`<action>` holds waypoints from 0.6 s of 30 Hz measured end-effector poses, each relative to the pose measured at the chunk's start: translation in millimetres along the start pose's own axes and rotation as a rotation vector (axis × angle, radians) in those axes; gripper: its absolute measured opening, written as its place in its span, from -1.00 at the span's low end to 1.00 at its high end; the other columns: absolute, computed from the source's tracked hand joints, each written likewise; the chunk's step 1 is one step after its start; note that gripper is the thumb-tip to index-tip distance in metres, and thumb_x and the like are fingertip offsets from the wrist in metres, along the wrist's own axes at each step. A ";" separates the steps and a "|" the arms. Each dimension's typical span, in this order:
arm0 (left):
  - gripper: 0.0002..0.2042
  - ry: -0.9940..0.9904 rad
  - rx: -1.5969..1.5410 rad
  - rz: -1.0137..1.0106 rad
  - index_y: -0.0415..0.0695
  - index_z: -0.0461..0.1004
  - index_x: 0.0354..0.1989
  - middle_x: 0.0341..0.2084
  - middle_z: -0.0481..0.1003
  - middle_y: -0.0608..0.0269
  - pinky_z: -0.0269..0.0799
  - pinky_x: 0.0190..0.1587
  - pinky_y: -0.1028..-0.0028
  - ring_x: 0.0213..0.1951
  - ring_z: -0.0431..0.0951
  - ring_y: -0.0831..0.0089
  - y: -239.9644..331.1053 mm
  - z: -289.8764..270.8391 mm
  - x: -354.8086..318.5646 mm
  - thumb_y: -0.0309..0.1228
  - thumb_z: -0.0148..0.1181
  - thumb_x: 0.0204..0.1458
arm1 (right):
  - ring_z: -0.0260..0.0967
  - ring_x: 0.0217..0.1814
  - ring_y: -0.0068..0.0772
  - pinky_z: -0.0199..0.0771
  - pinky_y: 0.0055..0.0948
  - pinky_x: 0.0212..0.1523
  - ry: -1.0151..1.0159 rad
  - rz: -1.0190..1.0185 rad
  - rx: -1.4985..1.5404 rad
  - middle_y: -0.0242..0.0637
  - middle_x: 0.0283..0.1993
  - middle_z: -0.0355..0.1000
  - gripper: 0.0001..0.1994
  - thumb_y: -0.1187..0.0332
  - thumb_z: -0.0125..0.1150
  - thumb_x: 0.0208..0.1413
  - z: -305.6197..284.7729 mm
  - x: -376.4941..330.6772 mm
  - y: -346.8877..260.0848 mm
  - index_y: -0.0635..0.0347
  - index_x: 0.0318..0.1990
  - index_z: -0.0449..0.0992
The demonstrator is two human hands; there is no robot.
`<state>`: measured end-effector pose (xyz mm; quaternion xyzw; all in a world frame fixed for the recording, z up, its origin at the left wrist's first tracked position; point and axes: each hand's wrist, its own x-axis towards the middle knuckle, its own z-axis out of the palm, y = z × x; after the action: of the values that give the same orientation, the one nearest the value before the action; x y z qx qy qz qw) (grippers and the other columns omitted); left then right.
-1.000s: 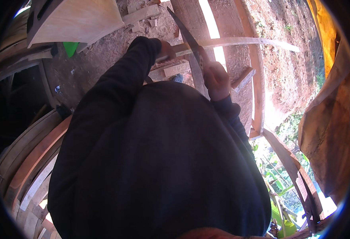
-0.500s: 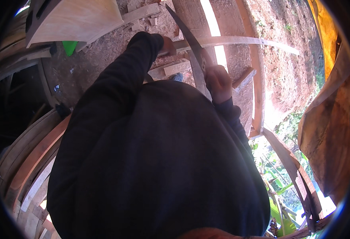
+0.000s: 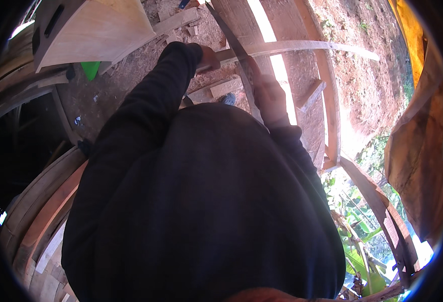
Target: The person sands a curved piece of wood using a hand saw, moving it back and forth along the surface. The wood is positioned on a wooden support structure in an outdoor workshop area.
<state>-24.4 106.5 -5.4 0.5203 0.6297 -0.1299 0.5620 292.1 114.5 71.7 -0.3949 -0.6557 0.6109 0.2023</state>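
dark top (image 3: 201, 201): nearest of all. it fills the middle and has long sleeves.
right hand (image 3: 271, 98): the fingers are curled together, clamped on the handle of the saw (image 3: 231, 40).
saw: in the right hand. its blade is long, flat and dark gray. it is wide by the handle and gets thin to a pointy tip, up near the top edge. the blade goes across the wood strip (image 3: 302, 46). the hand hides most of the handle.
left hand (image 3: 210, 59): on the strip, just left of the saw. i cannot tell if the fingers are clamped or only pressing, as part of them is hidden.
wood strip: long, thin and pale. it looks bent like a bow in this round view. its right end pokes out past the wide boards (image 3: 302, 70), over the sunny dirt (image 3: 355, 90).
wide boards: brown and dusty, lower than the strip, with a bright gap between two of them.
yellow sheet (image 3: 406, 40): hanging at the far right.
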 end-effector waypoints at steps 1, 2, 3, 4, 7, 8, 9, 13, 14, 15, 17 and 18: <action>-0.74 0.025 -0.034 0.000 -0.15 0.69 -0.47 -0.50 0.68 0.09 0.54 -0.29 0.21 -0.42 0.71 0.21 -3.4 0.5 2.1 -0.22 0.22 -0.05 | 0.29 -0.47 -0.68 0.28 -0.55 -0.43 0.000 -0.043 0.016 -0.47 -0.39 0.42 -0.86 0.36 0.14 0.49 -7.7 -17.4 1.7 0.20 -0.03 0.58; -0.75 0.050 -0.070 0.002 -0.15 0.70 -0.47 -0.51 0.67 0.07 0.53 -0.30 0.21 -0.43 0.71 0.18 -5.2 1.2 4.3 -0.23 0.23 -0.11 | 0.29 -0.47 -0.68 0.28 -0.55 -0.43 -0.010 -0.071 0.047 -0.47 -0.39 0.42 -0.86 0.37 0.14 0.49 -17.3 -32.7 4.2 0.20 -0.03 0.58; -0.76 0.048 -0.107 -0.008 -0.16 0.69 -0.46 -0.51 0.67 0.07 0.53 -0.31 0.20 -0.44 0.70 0.18 -3.8 1.1 4.2 -0.24 0.24 -0.11 | 0.29 -0.47 -0.68 0.28 -0.56 -0.43 -0.012 -0.092 0.074 -0.47 -0.39 0.42 -0.87 0.37 0.14 0.49 -23.3 -45.0 7.9 0.20 -0.03 0.58; -0.76 0.046 -0.145 -0.020 -0.17 0.68 -0.46 -0.51 0.67 0.07 0.53 -0.32 0.20 -0.45 0.70 0.19 -2.8 0.1 3.8 -0.25 0.24 -0.11 | 0.29 -0.47 -0.68 0.28 -0.56 -0.43 -0.024 -0.118 0.094 -0.47 -0.39 0.42 -0.87 0.37 0.15 0.49 -30.2 -53.3 12.7 0.20 -0.02 0.58; -0.77 0.029 -0.268 -0.044 -0.20 0.65 -0.45 -0.53 0.64 0.09 0.53 -0.35 0.19 -0.50 0.67 0.22 -2.7 4.8 0.7 -0.27 0.24 -0.09 | 0.29 -0.46 -0.68 0.28 -0.56 -0.42 -0.057 -0.165 0.104 -0.47 -0.39 0.43 -0.87 0.37 0.15 0.48 -32.3 -52.9 20.5 0.20 -0.02 0.58; -0.77 0.025 -0.310 -0.049 -0.21 0.64 -0.45 -0.54 0.64 0.09 0.52 -0.37 0.18 -0.51 0.66 0.23 -2.8 5.0 -1.2 -0.28 0.24 -0.09 | 0.29 -0.46 -0.68 0.28 -0.56 -0.42 -0.059 -0.162 0.101 -0.47 -0.39 0.43 -0.87 0.37 0.15 0.48 -24.2 -41.8 18.4 0.20 -0.02 0.58; -0.78 0.039 -0.325 -0.052 -0.21 0.64 -0.45 -0.55 0.63 0.10 0.51 -0.39 0.19 -0.52 0.65 0.25 0.7 8.0 -3.3 -0.29 0.24 -0.08 | 0.29 -0.46 -0.68 0.28 -0.57 -0.42 -0.050 -0.150 0.089 -0.47 -0.39 0.43 -0.87 0.37 0.15 0.48 -15.0 -26.8 19.0 0.19 -0.02 0.58; -0.80 0.053 -0.366 -0.044 -0.21 0.63 -0.42 -0.57 0.60 0.12 0.49 -0.45 0.19 -0.54 0.64 0.29 5.6 19.5 -1.4 -0.31 0.24 -0.05 | 0.29 -0.46 -0.68 0.26 -0.60 -0.42 0.044 -0.041 0.094 -0.47 -0.38 0.44 -0.88 0.41 0.16 0.45 24.4 44.3 10.3 0.22 -0.02 0.57; -0.80 0.045 -0.372 -0.029 -0.21 0.63 -0.41 -0.57 0.60 0.12 0.48 -0.46 0.20 -0.54 0.64 0.30 8.9 17.0 -3.7 -0.31 0.24 -0.04 | 0.29 -0.46 -0.68 0.26 -0.60 -0.42 0.043 -0.036 0.121 -0.47 -0.37 0.45 -0.88 0.42 0.16 0.44 26.5 49.5 3.4 0.22 -0.02 0.57; -0.79 0.035 -0.349 -0.038 -0.21 0.63 -0.39 -0.56 0.61 0.12 0.49 -0.46 0.20 -0.54 0.64 0.29 11.2 14.0 -6.5 -0.31 0.24 -0.04 | 0.28 -0.46 -0.67 0.26 -0.60 -0.42 0.043 -0.031 0.147 -0.47 -0.37 0.45 -0.89 0.43 0.16 0.44 27.1 51.8 -0.5 0.22 -0.02 0.57; -0.78 0.021 -0.322 -0.057 -0.21 0.65 -0.36 -0.53 0.63 0.10 0.50 -0.47 0.19 -0.53 0.65 0.28 15.2 9.6 -15.3 -0.30 0.24 -0.04 | 0.29 -0.46 -0.67 0.26 -0.60 -0.41 0.032 0.120 0.065 -0.46 -0.36 0.46 -0.90 0.44 0.16 0.43 12.4 34.8 -1.7 0.22 -0.02 0.56; -0.79 0.033 -0.311 -0.051 -0.21 0.64 -0.38 -0.51 0.63 0.08 0.52 -0.45 0.19 -0.51 0.66 0.27 16.0 6.3 -17.6 -0.31 0.24 -0.04 | 0.29 -0.45 -0.67 0.25 -0.60 -0.41 0.017 0.196 0.018 -0.45 -0.36 0.46 -0.90 0.44 0.16 0.43 2.0 19.6 -1.7 0.21 -0.02 0.55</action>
<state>-11.0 99.7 14.1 0.4129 0.6644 -0.0364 0.6219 278.2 128.3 68.7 -0.4607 -0.6066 0.6301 0.1507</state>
